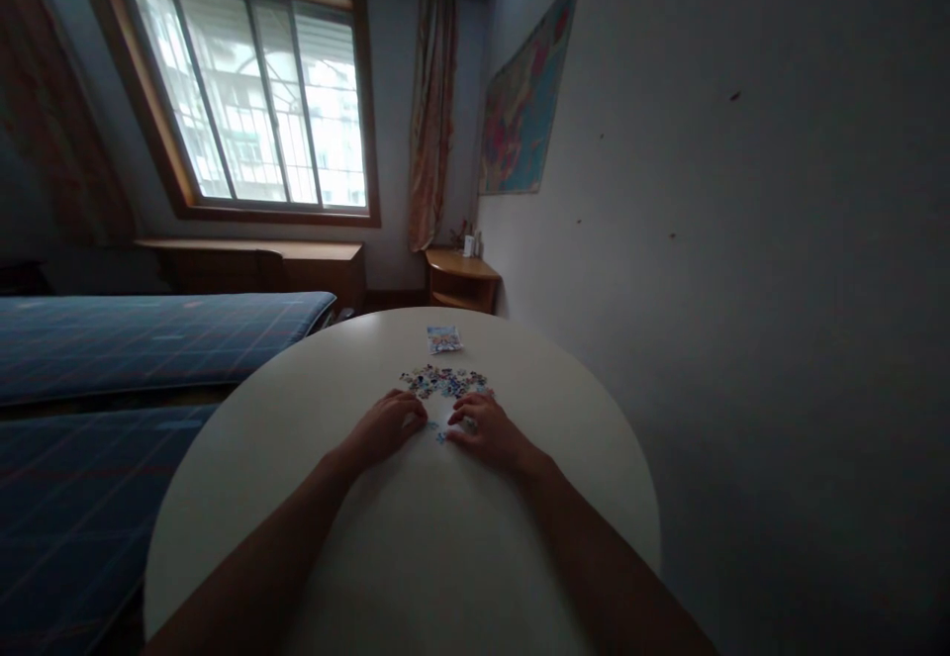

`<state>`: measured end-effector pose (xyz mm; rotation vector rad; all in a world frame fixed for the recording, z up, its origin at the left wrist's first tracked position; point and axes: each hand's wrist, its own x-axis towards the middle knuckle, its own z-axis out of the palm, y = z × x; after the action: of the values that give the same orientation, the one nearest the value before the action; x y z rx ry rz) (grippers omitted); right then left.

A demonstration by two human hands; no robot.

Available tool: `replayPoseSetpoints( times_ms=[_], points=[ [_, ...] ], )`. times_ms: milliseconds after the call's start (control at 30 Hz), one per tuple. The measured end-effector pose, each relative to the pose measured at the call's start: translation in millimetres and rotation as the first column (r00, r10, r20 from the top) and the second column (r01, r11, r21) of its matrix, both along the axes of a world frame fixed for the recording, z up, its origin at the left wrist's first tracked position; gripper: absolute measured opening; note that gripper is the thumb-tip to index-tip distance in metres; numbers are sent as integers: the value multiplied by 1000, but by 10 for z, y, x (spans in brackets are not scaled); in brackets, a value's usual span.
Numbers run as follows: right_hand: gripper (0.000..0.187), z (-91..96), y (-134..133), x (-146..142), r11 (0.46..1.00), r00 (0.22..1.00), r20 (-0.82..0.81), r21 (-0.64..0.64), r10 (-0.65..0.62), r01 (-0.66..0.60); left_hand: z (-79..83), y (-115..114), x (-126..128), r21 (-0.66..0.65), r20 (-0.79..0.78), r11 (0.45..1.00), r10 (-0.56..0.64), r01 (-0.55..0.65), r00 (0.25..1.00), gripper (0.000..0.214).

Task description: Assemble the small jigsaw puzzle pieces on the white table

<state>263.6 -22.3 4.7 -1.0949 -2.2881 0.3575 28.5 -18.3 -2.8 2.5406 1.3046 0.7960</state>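
Both of my hands rest on a round white table [312, 458], just in front of a scattered heap of small colourful puzzle pieces [445, 380]. My left hand [387, 425] lies palm down with its fingers curled toward the pieces. My right hand [486, 430] is beside it, fingertips bent and pressed at a few pieces [443, 432] lying between the two hands. What, if anything, the fingers pinch is too small to make out. A small printed picture card [443, 339] lies flat beyond the heap.
A grey wall with a map poster [526, 107] runs along the right. Two blue beds [134, 339] stand to the left. A window [252, 92], a curtain [432, 112] and a wooden corner stand [461, 278] are at the back.
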Motion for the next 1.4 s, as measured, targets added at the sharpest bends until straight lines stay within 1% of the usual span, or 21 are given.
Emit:
replayPoseSetpoints(
  times_ms=[167, 400, 533, 667, 767, 900, 1033, 1300, 1400],
  points=[
    [19, -43, -11, -26, 1000, 1000, 25, 3, -3, 3, -7, 12, -25, -10, -11, 1000, -8, 8, 1000, 16],
    [15, -66, -24, -106, 1000, 1000, 27, -20, 15, -15, -1, 16, 26, -37, -6, 998, -48, 48, 999, 17],
    [13, -75, -17, -102, 1000, 1000, 9, -30, 8, -8, 24, 10, 23, -46, -27, 996, -75, 73, 997, 19],
    [17, -76, -12, -85, 998, 1000, 17, -59, -23, 24, 48, -18, -4, -42, -28, 994, -102, 101, 994, 22],
    [15, -77, -14, -80, 998, 1000, 12, -65, -25, 26, 48, -39, -13, -67, -23, 992, -105, 103, 994, 23],
    [15, -75, -31, -95, 998, 1000, -7, -55, -9, 8, 43, -55, -5, -69, 6, 993, -94, 94, 996, 23],
    [15, -56, -63, -126, 999, 1000, -17, -38, -2, 2, 51, -56, 3, -58, 2, 991, -119, 119, 993, 23],
    [13, -71, -61, -148, 1000, 1000, 20, 18, 16, -16, 1, -13, -17, -58, 0, 990, -127, 127, 992, 21],
    [13, -79, -61, -154, 1000, 1000, 19, 21, 17, -18, -1, -9, -16, -51, 2, 991, -128, 128, 992, 20]
  ],
)
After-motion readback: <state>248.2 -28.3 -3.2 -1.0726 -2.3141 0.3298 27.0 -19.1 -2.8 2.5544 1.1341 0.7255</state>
